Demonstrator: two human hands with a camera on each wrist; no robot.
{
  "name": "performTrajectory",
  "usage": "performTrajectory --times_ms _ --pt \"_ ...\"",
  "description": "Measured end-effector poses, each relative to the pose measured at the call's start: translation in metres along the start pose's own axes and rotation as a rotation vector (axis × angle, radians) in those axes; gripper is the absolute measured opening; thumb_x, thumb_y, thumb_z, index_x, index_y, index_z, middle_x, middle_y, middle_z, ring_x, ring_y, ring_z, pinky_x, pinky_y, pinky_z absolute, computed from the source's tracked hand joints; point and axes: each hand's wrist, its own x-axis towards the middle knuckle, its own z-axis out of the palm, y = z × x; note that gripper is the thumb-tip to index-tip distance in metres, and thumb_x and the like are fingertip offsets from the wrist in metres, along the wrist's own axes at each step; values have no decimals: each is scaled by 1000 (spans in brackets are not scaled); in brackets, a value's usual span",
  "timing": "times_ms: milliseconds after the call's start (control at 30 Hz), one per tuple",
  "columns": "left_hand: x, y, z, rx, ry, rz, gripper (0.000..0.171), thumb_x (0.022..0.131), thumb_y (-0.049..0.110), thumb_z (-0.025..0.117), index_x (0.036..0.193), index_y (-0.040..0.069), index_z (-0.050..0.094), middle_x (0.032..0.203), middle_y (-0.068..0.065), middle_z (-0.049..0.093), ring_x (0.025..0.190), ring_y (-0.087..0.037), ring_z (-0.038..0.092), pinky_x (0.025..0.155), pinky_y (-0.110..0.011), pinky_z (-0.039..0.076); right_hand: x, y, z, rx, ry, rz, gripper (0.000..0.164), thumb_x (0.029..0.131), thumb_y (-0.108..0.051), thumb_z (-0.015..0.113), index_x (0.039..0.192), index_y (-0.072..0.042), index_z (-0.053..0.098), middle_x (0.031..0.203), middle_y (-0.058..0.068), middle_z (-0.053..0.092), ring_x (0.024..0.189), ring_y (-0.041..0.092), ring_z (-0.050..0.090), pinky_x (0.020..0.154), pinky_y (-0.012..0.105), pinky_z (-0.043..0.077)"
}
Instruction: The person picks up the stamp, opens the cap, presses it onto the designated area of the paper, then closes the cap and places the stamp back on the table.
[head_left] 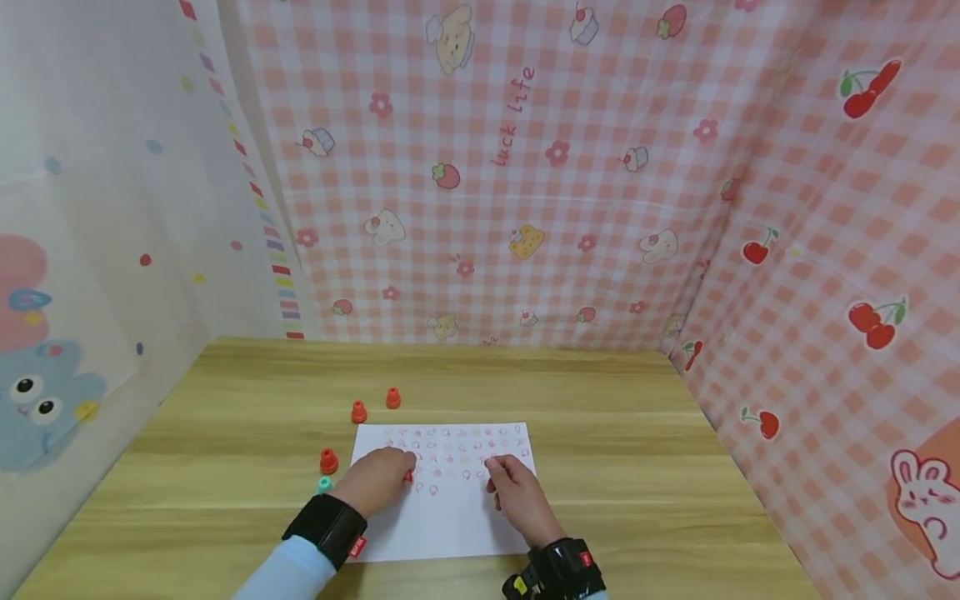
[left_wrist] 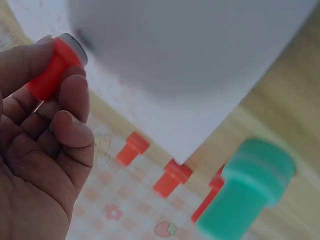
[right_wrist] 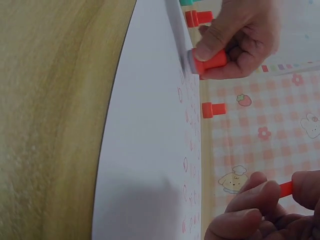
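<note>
My left hand (head_left: 378, 481) pinches a red stamp (left_wrist: 56, 65) between thumb and fingers, over the left part of a white paper sheet (head_left: 450, 529). The stamp's pale end faces the sheet; whether it touches I cannot tell. Rows of small reddish stamped marks cover the sheet's upper part. Above the right side of the same sheet, my right hand (head_left: 519, 493) holds another red stamp (right_wrist: 286, 189) between thumb and fingers. Most of that stamp is hidden by the fingers.
Beside the sheet's left edge stand a red stamp (head_left: 328, 462) and a teal stamp (head_left: 325, 484). Two more, a red stamp (head_left: 359, 412) and a red stamp (head_left: 393, 399), stand beyond its upper left. Patterned cloth (head_left: 480, 200) hangs behind the wooden table (head_left: 637, 467) and along both sides.
</note>
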Motion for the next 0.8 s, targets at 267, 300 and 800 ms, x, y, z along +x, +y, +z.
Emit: performTrajectory --times_ms 267,300,800 --pt "0 1 -21 -73 115 -3 17 85 12 79 94 10 66 77 3 58 71 -16 52 76 -34 53 0 0 2 9 -1 26 32 105 -27 49 113 3 59 80 6 56 63 17 49 57 28 36" --pt "-1 2 -21 -92 120 -1 16 85 12 79 92 10 65 76 3 56 70 -16 51 74 -33 52 -1 0 2 7 -2 34 33 105 -27 49 113 3 59 80 6 56 63 17 49 58 29 37" --pt "0 17 -12 -298 185 27 16 88 11 75 101 11 65 86 4 62 76 -14 53 76 -36 50 -1 0 3 14 -4 55 32 104 -26 50 115 3 57 85 7 59 64 17 51 59 30 38"
